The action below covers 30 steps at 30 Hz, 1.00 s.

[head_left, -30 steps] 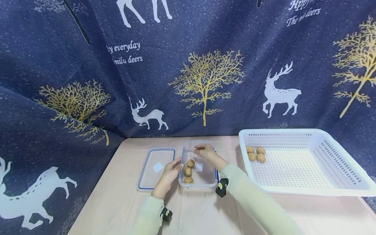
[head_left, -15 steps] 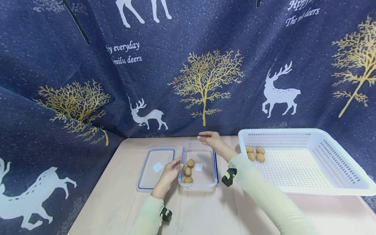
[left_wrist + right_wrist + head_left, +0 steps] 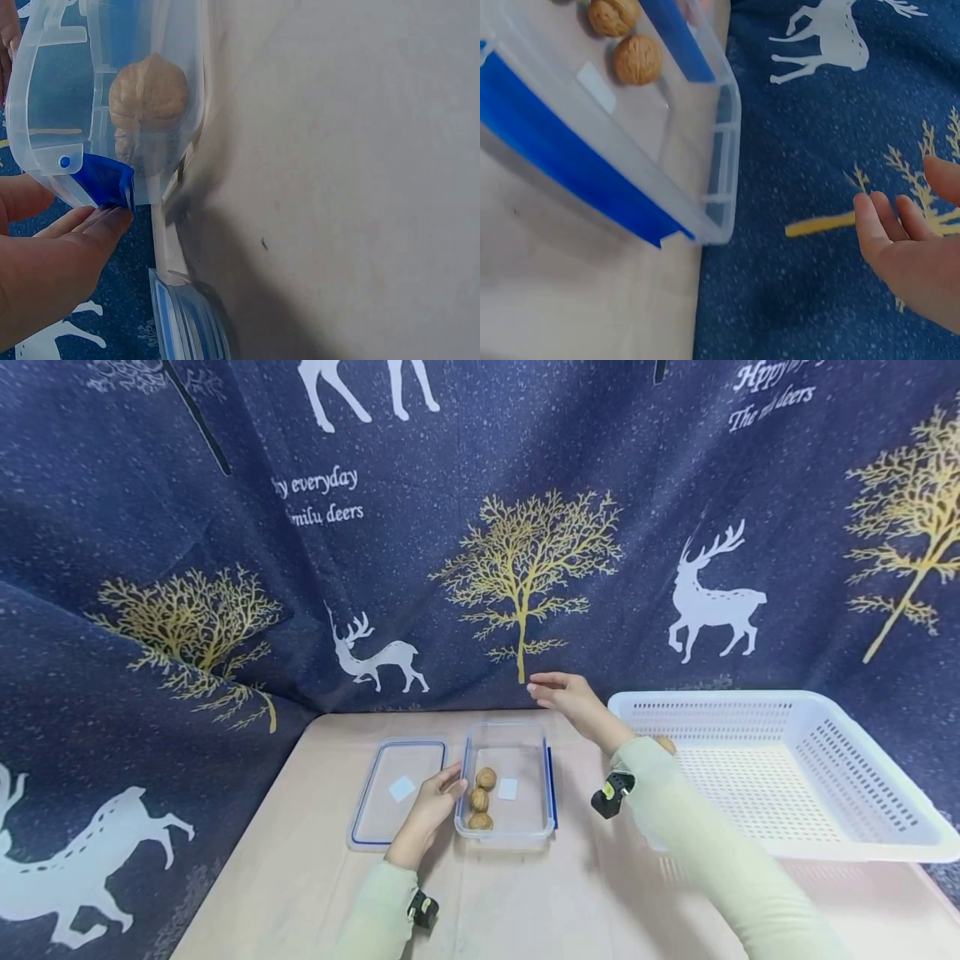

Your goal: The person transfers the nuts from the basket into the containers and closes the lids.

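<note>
A clear plastic food container [image 3: 525, 814] with blue side latches stands uncovered, holding three walnuts [image 3: 481, 799] in a row along its left side. My left hand [image 3: 429, 802] rests against the container's left wall; in the left wrist view its fingertips [image 3: 112, 217] touch the hanging blue latch [image 3: 109, 180]. Beyond the container's back right corner, my right hand [image 3: 573, 700] is raised with loosely bent fingers and nothing in them. The right wrist view shows that hand's thumb and fingers apart.
The blue-edged clear lid [image 3: 375, 802] lies flat left of the container. At the right stands a white perforated basket [image 3: 757, 793]; one walnut [image 3: 665, 744] shows in it beside the right forearm. A dark blue deer-print cloth [image 3: 480, 568] hangs behind the table.
My right hand has come up out of the container and moved right and back toward the basket. Its forearm now covers most of the basket's walnuts. The left hand has stayed put.
</note>
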### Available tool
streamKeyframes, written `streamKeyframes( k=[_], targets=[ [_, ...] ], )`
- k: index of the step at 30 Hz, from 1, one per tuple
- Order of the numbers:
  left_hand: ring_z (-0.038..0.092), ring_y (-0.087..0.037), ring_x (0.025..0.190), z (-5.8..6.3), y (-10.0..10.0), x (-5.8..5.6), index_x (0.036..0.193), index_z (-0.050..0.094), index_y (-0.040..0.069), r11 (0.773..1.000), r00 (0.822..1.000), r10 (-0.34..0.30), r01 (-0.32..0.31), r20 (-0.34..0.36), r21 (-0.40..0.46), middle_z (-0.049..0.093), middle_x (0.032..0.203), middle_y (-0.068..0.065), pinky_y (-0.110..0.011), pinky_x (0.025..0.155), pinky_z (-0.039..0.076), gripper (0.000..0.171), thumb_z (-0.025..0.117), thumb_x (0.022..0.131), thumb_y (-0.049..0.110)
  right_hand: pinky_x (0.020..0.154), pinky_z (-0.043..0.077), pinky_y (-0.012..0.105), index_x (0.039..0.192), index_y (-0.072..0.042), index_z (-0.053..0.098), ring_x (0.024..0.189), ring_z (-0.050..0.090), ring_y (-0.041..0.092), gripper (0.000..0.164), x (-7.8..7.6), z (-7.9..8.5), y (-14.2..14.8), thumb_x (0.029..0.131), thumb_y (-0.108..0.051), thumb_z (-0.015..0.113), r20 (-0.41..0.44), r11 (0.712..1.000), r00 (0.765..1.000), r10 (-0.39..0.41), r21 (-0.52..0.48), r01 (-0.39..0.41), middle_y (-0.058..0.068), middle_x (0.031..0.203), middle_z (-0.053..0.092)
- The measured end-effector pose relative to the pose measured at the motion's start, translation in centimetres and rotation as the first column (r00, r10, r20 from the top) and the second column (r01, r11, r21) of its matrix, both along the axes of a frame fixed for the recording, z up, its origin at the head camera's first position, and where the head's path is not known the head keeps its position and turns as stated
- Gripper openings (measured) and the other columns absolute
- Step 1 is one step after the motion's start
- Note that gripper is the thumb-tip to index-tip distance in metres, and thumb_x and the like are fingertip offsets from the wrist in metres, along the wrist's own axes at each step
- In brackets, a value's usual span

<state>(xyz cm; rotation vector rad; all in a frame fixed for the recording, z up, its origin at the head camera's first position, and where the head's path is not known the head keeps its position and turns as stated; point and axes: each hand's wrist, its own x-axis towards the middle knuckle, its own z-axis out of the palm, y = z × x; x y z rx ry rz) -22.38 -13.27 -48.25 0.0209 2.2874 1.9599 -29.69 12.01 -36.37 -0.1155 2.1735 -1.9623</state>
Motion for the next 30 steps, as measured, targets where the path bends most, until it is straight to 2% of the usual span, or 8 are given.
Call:
streamKeyframes(
  k=[11,25,30],
  targets=[
    [0.038,-0.042,0.133,-0.2,-0.1,-0.1,0.141,0.037,-0.010,1.000,1.000,-0.001,0.001,-0.004,-0.003,0.038,0.144,-0.029,-0.048,0.113,0.031,0.048,0.051,0.098,0.006,0.107,0.043,0.032,0.141,-0.003,0.045,0.131,0.047,0.027,0.049,-0.2,0.5,3.2,0.096,-0.017,0.060,-0.016,1.000,1.000,-0.012,0.024,0.012,0.014,0.143,0.047],
    [0.037,-0.042,0.134,-0.1,-0.1,0.1,0.141,0.037,-0.009,1.000,1.000,0.000,0.000,0.005,-0.005,0.039,0.144,-0.029,-0.049,0.113,0.030,0.048,0.051,0.098,0.008,0.109,0.040,0.033,0.142,0.007,0.037,0.133,0.042,0.032,0.052,-0.2,0.6,7.9,0.098,-0.013,0.056,-0.081,0.999,0.997,-0.001,-0.038,-0.002,0.024,0.146,0.040],
    [0.037,-0.042,0.134,-0.1,-0.1,0.0,0.141,0.038,-0.008,1.000,1.000,0.001,-0.001,0.006,-0.005,0.039,0.144,-0.029,-0.049,0.113,0.030,0.047,0.051,0.098,0.007,0.105,0.043,0.027,0.143,0.008,0.035,0.129,0.048,0.024,0.054,0.0,0.3,9.7,0.098,-0.014,0.055,-0.103,0.999,0.995,0.000,-0.032,-0.004,0.025,0.147,0.038]
  ],
)
